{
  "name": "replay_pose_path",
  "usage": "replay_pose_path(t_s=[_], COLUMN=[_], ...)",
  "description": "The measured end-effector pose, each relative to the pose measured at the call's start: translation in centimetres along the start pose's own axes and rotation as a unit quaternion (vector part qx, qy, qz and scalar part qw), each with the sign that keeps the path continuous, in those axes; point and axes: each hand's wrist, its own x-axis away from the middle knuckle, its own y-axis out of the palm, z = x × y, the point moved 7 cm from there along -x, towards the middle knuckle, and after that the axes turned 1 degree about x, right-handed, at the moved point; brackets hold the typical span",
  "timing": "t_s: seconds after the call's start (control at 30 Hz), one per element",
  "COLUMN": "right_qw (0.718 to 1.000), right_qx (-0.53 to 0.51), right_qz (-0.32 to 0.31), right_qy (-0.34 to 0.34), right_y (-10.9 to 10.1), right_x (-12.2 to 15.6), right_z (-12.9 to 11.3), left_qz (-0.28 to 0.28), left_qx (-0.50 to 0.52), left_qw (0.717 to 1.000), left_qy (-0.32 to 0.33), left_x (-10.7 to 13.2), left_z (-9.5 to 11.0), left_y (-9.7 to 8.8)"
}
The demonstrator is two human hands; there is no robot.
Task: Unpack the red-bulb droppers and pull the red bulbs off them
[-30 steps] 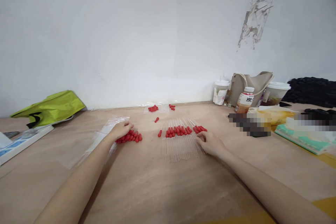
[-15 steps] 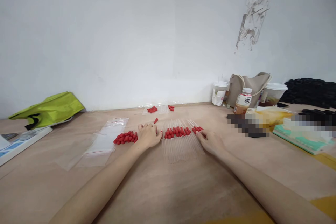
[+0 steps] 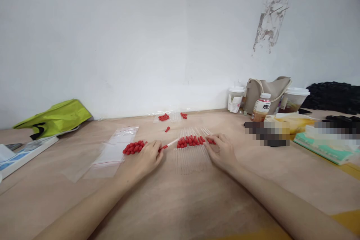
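My left hand (image 3: 150,154) pinches a dropper by its red rubber bulb (image 3: 163,147); its clear tube (image 3: 172,143) points right, towards the row. Just behind that hand lies a pile of red bulbs (image 3: 133,147), partly covered by my fingers. In the middle, several clear droppers with red bulbs (image 3: 192,141) lie side by side, their thin tubes (image 3: 192,161) reaching both towards and away from me. My right hand (image 3: 222,150) is closed around the bulbs at the row's right end, with its fingertips on them.
A single red bulb (image 3: 167,129) lies beyond the left hand. Clear zip bags (image 3: 108,153) lie left; more red bulbs (image 3: 163,117) sit by the wall. A bottle (image 3: 261,108), cups (image 3: 295,101), a grey bag (image 3: 270,89) and a tissue pack (image 3: 323,148) stand right.
My left hand has moved left and towards me, and a dropper now shows in its fingers. The right hand has shifted slightly, covering more of the row's right end.
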Motion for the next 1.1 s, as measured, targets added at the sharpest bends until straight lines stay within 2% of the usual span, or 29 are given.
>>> replay_pose_path(t_s=[0.07, 0.17, 0.27, 0.33, 0.5, 0.63, 0.77, 1.1], right_qw=[0.998, 0.989, 0.971, 0.962, 0.956, 0.955, 0.951, 0.945], right_qx=[-0.026, -0.037, -0.022, -0.015, 0.0, 0.004, 0.008, -0.005], right_qz=[0.016, -0.012, -0.049, -0.058, -0.065, -0.061, -0.052, -0.051], right_qy=[-0.053, -0.144, -0.234, -0.267, -0.285, -0.292, -0.304, -0.322], right_y=[-0.2, 0.1, 0.8, 1.2, 2.3, 2.6, 2.4, 1.9], right_x=[0.3, 1.1, 2.2, 2.8, 3.4, 3.6, 3.7, 4.0], right_z=[-1.8, -4.7, -7.1, -7.9, -8.4, -8.6, -8.9, -9.0], left_qz=[0.027, 0.071, 0.117, 0.14, 0.155, 0.117, 0.084, 0.098], left_qx=[0.006, 0.076, 0.136, 0.147, 0.171, 0.168, 0.133, 0.088], left_qw=[0.998, 0.985, 0.962, 0.951, 0.937, 0.952, 0.96, 0.958], left_qy=[0.05, 0.139, 0.205, 0.233, 0.261, 0.228, 0.231, 0.255], left_x=[1.7, 3.5, 4.4, 4.5, 4.5, 3.9, 3.5, 3.8], left_z=[0.7, 1.8, 2.7, 3.3, 4.4, 4.8, 5.4, 5.7], left_y=[-0.4, 0.1, 0.9, 1.1, 1.0, 1.0, 1.1, 0.8])
